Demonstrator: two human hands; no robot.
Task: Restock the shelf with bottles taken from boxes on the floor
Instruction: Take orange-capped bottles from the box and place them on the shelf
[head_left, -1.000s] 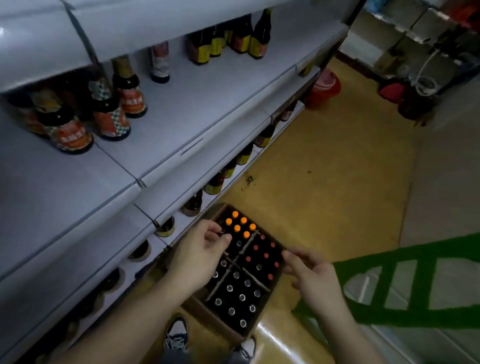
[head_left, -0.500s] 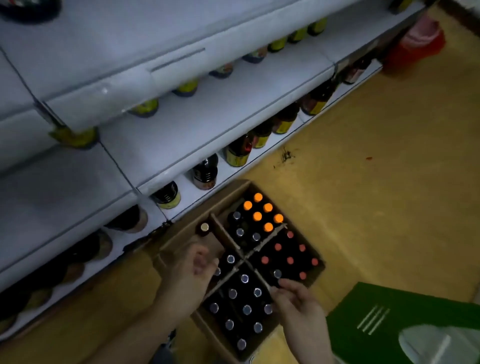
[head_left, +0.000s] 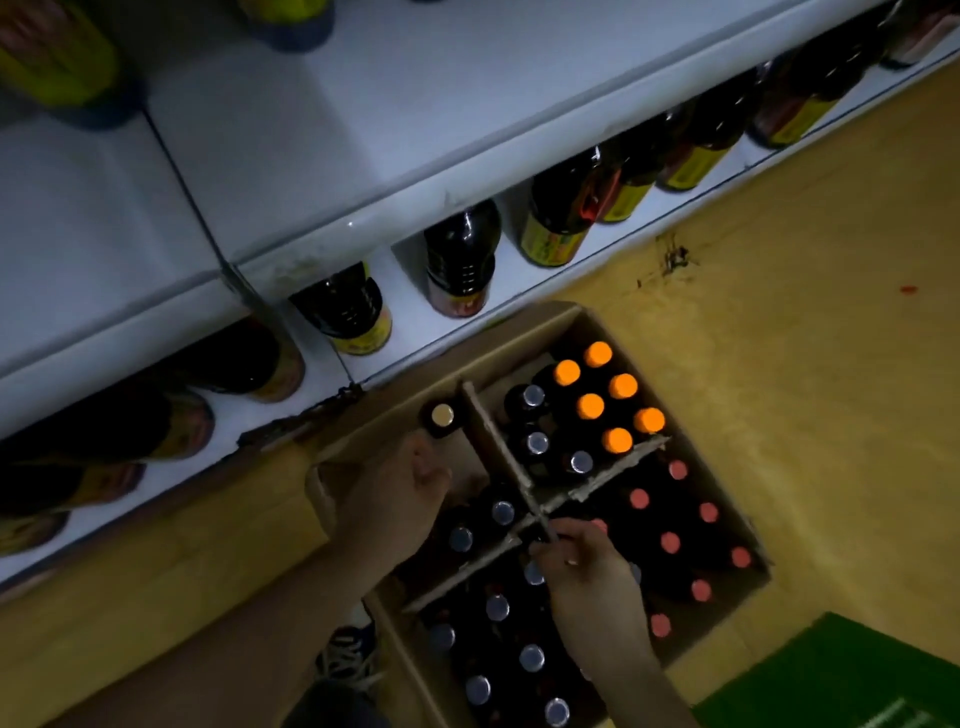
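Observation:
An open cardboard box (head_left: 727, 499) stands on the floor against the bottom shelf (head_left: 405, 332), split by dividers into four sections. Its dark bottles have orange caps (head_left: 589, 405), red caps (head_left: 670, 543) or silver caps (head_left: 531, 657). My left hand (head_left: 395, 499) reaches down into the sparsely filled left section, near a tan-capped bottle (head_left: 441, 415); its fingertips are hidden. My right hand (head_left: 592, 587) is over the middle of the box, fingers curled and pinching the neck of a dark bottle (head_left: 540, 543) by the divider crossing.
Large dark sauce bottles (head_left: 462, 260) line the bottom shelf. The white shelf above (head_left: 363, 119) holds yellow-labelled bottles at its back. A green mat (head_left: 841, 675) lies at the lower right on the yellow floor. My shoe (head_left: 348, 654) is beside the box.
The view has dropped closer to the box. My left hand went deeper into the left section, and my right hand moved up to the divider crossing and closed its fingers there.

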